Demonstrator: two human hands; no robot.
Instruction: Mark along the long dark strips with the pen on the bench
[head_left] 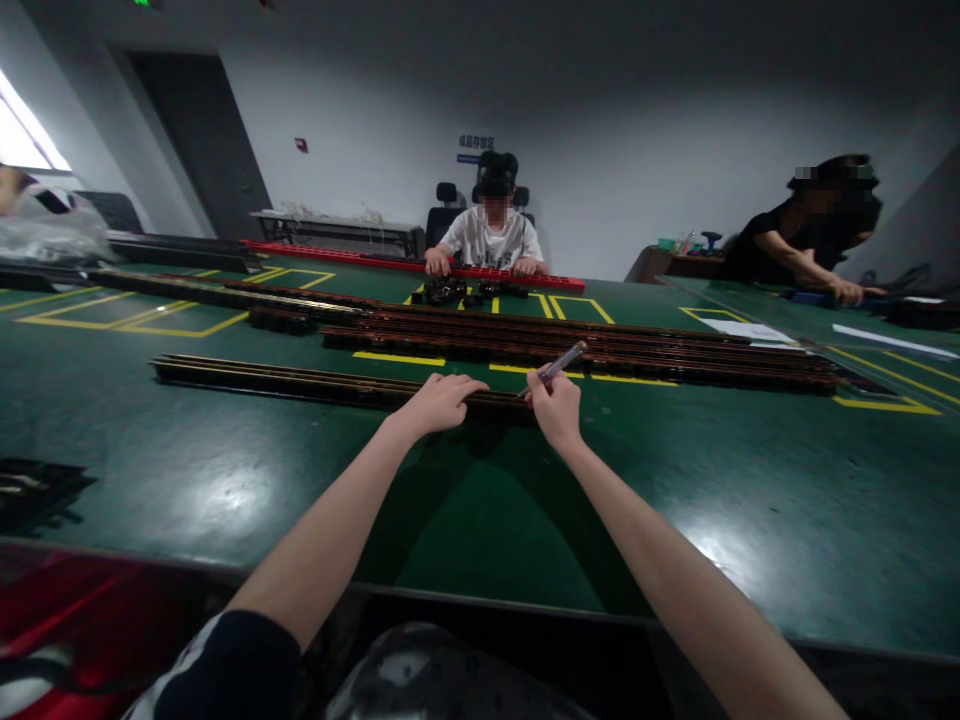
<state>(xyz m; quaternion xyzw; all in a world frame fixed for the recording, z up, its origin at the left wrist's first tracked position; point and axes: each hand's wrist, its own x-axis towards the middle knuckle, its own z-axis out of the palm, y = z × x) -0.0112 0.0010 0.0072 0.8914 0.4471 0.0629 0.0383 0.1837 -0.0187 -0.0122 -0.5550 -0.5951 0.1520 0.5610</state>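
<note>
A long dark rail lies across the green table in front of me. My left hand rests on its right part, fingers curved down over the rail and pressing on it. My right hand is closed around a thin screwdriver with a purple handle, whose tip points down toward the rail's right end. More long dark rails lie in a bundle just behind.
Yellow marking lines run over the table. A person in white sits at the far side with both hands on a red rail, small black parts before them. Another person in black leans over the right table. A dark tray sits at left.
</note>
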